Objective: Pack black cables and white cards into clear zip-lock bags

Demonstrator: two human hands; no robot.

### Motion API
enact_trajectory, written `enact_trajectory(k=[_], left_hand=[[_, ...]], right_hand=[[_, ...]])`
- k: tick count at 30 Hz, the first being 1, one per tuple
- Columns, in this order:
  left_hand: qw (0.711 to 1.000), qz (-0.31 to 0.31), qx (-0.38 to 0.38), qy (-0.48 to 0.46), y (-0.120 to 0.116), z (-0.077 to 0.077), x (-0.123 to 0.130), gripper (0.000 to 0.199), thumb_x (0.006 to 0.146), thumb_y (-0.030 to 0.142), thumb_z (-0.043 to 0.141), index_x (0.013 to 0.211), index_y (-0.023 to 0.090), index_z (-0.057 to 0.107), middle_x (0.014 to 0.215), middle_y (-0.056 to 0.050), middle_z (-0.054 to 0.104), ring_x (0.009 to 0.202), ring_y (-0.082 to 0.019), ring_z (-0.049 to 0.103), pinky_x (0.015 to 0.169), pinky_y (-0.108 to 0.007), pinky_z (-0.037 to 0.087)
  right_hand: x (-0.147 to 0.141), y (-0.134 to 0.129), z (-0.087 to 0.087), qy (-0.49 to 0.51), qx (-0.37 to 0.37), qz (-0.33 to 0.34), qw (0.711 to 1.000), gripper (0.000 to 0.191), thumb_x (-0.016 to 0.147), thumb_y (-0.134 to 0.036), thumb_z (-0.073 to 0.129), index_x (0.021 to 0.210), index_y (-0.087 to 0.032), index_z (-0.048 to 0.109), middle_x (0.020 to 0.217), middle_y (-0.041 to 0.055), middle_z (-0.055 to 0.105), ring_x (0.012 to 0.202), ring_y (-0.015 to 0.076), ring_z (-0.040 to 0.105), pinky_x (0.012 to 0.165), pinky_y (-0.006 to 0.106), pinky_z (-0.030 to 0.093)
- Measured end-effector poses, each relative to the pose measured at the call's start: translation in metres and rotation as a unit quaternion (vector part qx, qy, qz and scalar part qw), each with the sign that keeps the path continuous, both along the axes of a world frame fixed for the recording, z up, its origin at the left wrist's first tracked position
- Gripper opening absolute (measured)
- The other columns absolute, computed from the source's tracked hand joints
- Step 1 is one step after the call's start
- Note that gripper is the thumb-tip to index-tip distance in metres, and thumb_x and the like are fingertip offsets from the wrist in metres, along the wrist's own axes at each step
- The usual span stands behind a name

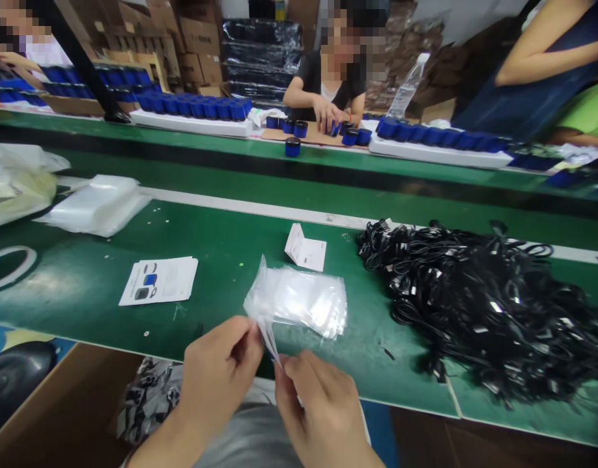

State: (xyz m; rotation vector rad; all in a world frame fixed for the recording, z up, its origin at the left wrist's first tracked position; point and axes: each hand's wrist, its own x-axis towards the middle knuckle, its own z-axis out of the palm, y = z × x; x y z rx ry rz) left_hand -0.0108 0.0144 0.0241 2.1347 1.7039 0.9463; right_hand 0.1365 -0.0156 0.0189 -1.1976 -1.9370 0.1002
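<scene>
Between my two hands is a clear plastic bag, pinched at its edge near the front of the green table. My left hand grips one side of it with thumb and fingers, and my right hand pinches the other side. Just beyond lies a stack of clear plastic bags. Behind that stack stands a small folded white leaflet. Left of my hands is a pile of printed leaflets. A big heap of black cables spreads over the table on the right.
Larger plastic bags lie at the left, near a roll of tape. Below the table edge an open cardboard box holds bagged black items. Across the table, a co-worker's hand handles blue jars; more jars fill white trays.
</scene>
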Motion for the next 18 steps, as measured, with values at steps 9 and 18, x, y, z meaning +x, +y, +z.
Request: enact_trajectory(k=[9, 18], left_hand=[[0.998, -0.055, 0.012, 0.028, 0.001, 0.0, 0.003, 0.029, 0.089, 0.022, 0.044, 0.062, 0.017, 0.053, 0.053, 0.006, 0.046, 0.045, -0.008, 0.044, 0.047, -0.018, 0.035], [0.993, -0.099, 0.03, 0.064, -0.005, -0.007, 0.006, 0.026, 0.09, 0.017, 0.043, 0.067, 0.018, 0.056, 0.062, 0.002, 0.05, 0.054, -0.011, 0.049, 0.05, -0.02, 0.037]], right_hand=[[0.01, -0.012, 0.006, 0.012, -0.001, -0.027, 1.0, 0.016, 0.091, -0.015, 0.045, 0.089, -0.016, 0.061, 0.053, -0.0023, 0.054, 0.041, 0.0116, 0.049, 0.045, 0.024, 0.035], [0.005, -0.012, 0.003, -0.065, -0.069, -0.068, 0.993, 0.03, 0.088, -0.01, 0.037, 0.066, -0.02, 0.054, 0.05, -0.0014, 0.054, 0.039, 0.0129, 0.05, 0.043, 0.028, 0.027]])
